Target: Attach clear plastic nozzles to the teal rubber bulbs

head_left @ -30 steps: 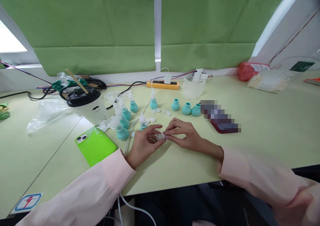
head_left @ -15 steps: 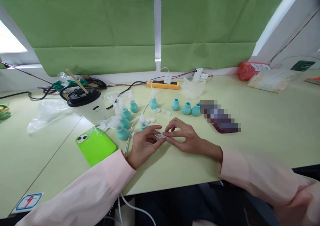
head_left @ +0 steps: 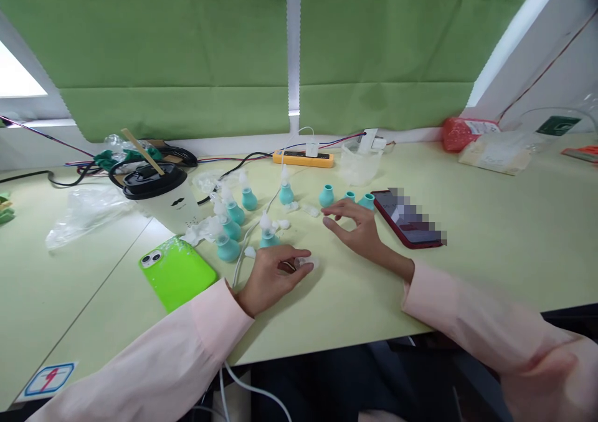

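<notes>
My left hand (head_left: pixel 280 271) pinches a small clear plastic tip (head_left: pixel 306 263) between thumb and fingers, just above the table. My right hand (head_left: pixel 354 227) is apart from it to the right, thumb and fingers spread with nothing between them. Its fingertips are close to a clear plastic piece (head_left: pixel 310 210) lying on the table. Beyond the right hand stand open-necked teal rubber bulbs (head_left: pixel 326 196), one partly hidden by it. Past my left hand is a teal bulb with a clear nozzle (head_left: pixel 268 238), partly covered by the fingers. Several similar bulbs with nozzles (head_left: pixel 227 246) stand farther left.
A green-cased phone (head_left: pixel 180 272) and a lidded paper cup (head_left: pixel 163 204) with a wooden stick are at the left. On the right lies a dark red-edged phone (head_left: pixel 411 219). At the back are a yellow power strip (head_left: pixel 299 158) and a translucent tub (head_left: pixel 359 165). A white cable (head_left: pixel 252 229) crosses the table.
My right hand has let go of the clear plastic tip and moved up and right toward the teal bulbs, its fingers opening. My left hand keeps the tip in nearly the same place.
</notes>
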`<state>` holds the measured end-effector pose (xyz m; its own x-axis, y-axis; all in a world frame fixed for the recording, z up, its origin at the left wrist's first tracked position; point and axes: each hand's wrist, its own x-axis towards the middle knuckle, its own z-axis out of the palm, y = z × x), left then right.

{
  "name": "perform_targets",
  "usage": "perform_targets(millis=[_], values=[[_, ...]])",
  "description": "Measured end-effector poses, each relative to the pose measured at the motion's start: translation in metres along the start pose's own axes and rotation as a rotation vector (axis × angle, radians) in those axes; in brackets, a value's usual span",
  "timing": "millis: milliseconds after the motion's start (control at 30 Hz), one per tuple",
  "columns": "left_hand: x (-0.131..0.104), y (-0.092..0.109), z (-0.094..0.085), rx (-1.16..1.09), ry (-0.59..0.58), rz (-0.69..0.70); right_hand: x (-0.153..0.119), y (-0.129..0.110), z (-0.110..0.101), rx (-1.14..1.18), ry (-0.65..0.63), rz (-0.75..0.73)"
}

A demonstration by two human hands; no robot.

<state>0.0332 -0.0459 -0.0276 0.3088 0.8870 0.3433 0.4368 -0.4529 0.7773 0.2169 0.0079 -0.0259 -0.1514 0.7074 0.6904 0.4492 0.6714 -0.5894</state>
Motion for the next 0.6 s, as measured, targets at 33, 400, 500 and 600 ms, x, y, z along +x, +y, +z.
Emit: perform_targets(millis=[33, 400, 500, 600], values=[[0.0, 0.0, 0.0, 0.0, 0.003, -0.006, 0.004, 0.003, -0.003, -0.11, 0.037, -0.061], [0.0, 0.0, -0.001, -0.076, 0.01, -0.041, 0.023, 0.035, -0.022, -1.075, -0.113, 0.018], [0.001, -0.003, 0.0, -0.112, 0.02, -0.068, 0.021, 0.041, -0.022, -1.086, -0.154, 0.004], [0.001, -0.004, 0.0, -0.101, 0.042, -0.072, 0.021, 0.043, -0.024, -1.01, -0.165, -0.031]])
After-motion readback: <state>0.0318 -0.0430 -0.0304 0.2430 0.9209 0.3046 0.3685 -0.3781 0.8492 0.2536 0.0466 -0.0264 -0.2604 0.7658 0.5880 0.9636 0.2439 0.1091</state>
